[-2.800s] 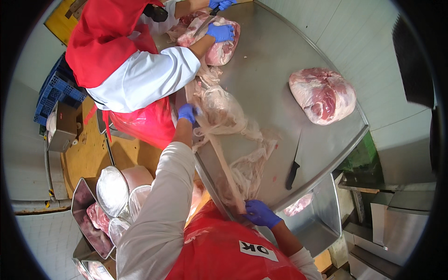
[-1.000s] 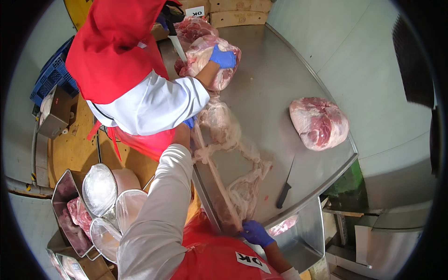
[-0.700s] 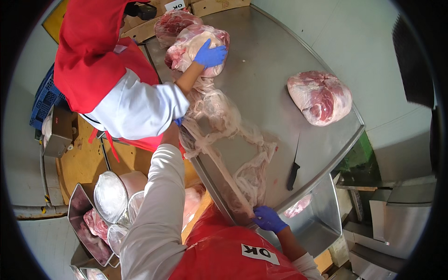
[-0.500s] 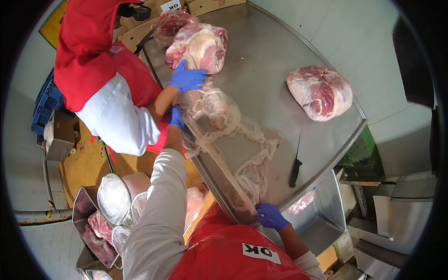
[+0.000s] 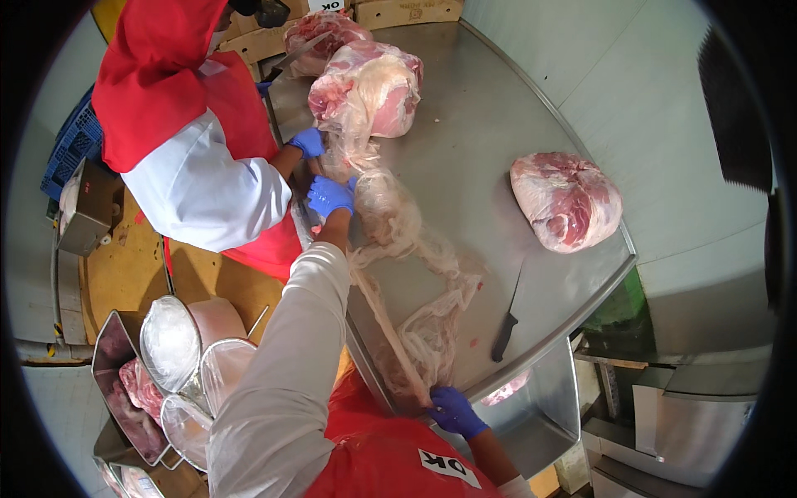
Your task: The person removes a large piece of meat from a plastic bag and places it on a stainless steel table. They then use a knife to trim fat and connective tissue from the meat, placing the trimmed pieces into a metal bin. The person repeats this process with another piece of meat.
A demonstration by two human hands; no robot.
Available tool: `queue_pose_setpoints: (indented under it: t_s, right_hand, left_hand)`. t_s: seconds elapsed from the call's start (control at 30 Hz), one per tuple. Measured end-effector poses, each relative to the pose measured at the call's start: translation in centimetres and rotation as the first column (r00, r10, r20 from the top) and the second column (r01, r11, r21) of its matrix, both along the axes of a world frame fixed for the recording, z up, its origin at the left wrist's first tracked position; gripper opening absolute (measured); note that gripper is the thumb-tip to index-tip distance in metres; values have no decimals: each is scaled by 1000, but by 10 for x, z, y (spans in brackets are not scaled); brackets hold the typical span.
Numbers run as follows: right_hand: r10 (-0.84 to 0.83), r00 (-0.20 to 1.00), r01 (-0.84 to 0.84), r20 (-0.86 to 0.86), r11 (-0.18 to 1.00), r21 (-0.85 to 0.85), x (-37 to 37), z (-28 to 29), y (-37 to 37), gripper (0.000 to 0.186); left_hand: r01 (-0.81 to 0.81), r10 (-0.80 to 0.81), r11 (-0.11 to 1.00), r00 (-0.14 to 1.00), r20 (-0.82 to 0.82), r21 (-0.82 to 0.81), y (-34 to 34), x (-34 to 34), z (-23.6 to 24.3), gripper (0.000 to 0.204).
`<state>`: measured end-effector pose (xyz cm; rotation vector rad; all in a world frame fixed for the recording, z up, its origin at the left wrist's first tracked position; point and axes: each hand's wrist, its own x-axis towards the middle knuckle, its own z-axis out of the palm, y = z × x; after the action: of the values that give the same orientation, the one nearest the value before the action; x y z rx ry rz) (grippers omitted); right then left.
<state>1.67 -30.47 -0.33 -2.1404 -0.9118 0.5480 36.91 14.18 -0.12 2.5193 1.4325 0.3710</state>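
Observation:
A long, crumpled sheet of clear plastic film [image 5: 432, 332] lies along the near-left side of the metal table [image 5: 465, 166]. My right hand [image 5: 457, 412], in a blue glove, pinches its twisted near end at the table's corner. Farther up, my gloved left hand [image 5: 332, 196] is closed on the film by the table's left edge. Beyond it, the film reaches a large piece of raw meat [image 5: 386, 87] and partly covers it. A co-worker's gloved hand [image 5: 307, 143] is close to my left hand, by the same film.
A black-handled knife [image 5: 505, 336] lies on the table's right part, below another meat piece [image 5: 569, 203]. The co-worker [image 5: 199, 158] stands at the left; a blade [image 5: 299, 54] shows by the far meat. Metal bins [image 5: 544, 407] and round containers [image 5: 170, 344] stand below.
My left hand has shifted along the film and closed on it. The co-worker's visible hand has drawn back from the meat toward the table's left edge. The whole view has shifted slightly.

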Motion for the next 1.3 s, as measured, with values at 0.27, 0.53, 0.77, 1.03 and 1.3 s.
queue_pose_setpoints:
  t_s: [0.27, 0.53, 0.77, 1.03, 1.3]
  right_hand:
    - [-7, 1000, 8, 26, 1000, -22, 12, 3, 12, 21]
    - [-66, 997, 63, -25, 992, -112, 18, 0, 15, 22]
    - [-132, 991, 132, 14, 987, -92, 8, -20, 6, 27]
    - [-182, 983, 181, -3, 982, -53, 8, -34, 4, 31]
    - [-231, 972, 233, 33, 966, -115, 5, -27, 5, 29]
  left_hand:
    - [161, -170, 953, 985, -13, -258, 112, 7, -63, 32]
    - [391, 274, 521, 766, 582, -759, 139, -10, -68, 21]
    - [606, 340, 456, 559, 756, -652, 81, -36, -7, 15]
    - [570, 399, 279, 663, 633, -773, 72, -52, 37, 9]
    - [639, 258, 430, 590, 765, -638, 50, -36, 63, 11]
